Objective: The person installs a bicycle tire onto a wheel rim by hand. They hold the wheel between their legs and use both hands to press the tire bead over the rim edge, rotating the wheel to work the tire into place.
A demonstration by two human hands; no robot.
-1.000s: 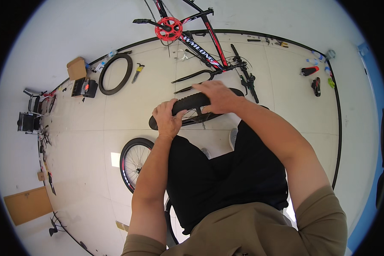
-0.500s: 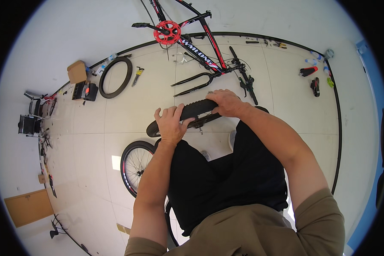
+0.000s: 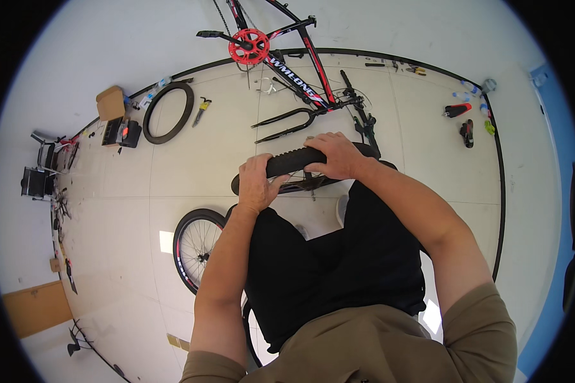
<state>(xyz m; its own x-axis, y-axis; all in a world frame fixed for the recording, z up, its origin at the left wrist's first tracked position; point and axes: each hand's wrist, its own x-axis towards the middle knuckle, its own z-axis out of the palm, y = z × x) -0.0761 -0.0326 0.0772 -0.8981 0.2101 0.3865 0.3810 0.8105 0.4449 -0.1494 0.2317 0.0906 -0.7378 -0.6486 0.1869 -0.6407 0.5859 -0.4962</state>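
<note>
Across my knees stands a bicycle wheel with a knobby black tyre (image 3: 294, 162), its spokes and hub partly showing below the tread. My left hand (image 3: 258, 184) grips the tyre's left part, fingers over the top and thumb on the near side. Farther right, my right hand (image 3: 336, 155) is closed round the tyre in the same way. Just beyond the wheel lie the black fork (image 3: 286, 125) and handlebar (image 3: 366, 121) of a black and red bicycle frame (image 3: 298, 80). The wheel's lower part is hidden by my hands and legs.
A second wheel (image 3: 180, 252) lies left of my leg. Farther off are a loose tyre (image 3: 148, 121), a yellow-handled tool (image 3: 201, 111), an open cardboard box (image 3: 111, 104) and a black case (image 3: 131, 134). At right lie a red and black saddle-like piece (image 3: 457, 110) and plastic bottles (image 3: 461, 97).
The wheel has shifted to the right and turned in my hands, with more tyre showing beyond my right hand. Both hands keep their hold. The whole view has moved slightly.
</note>
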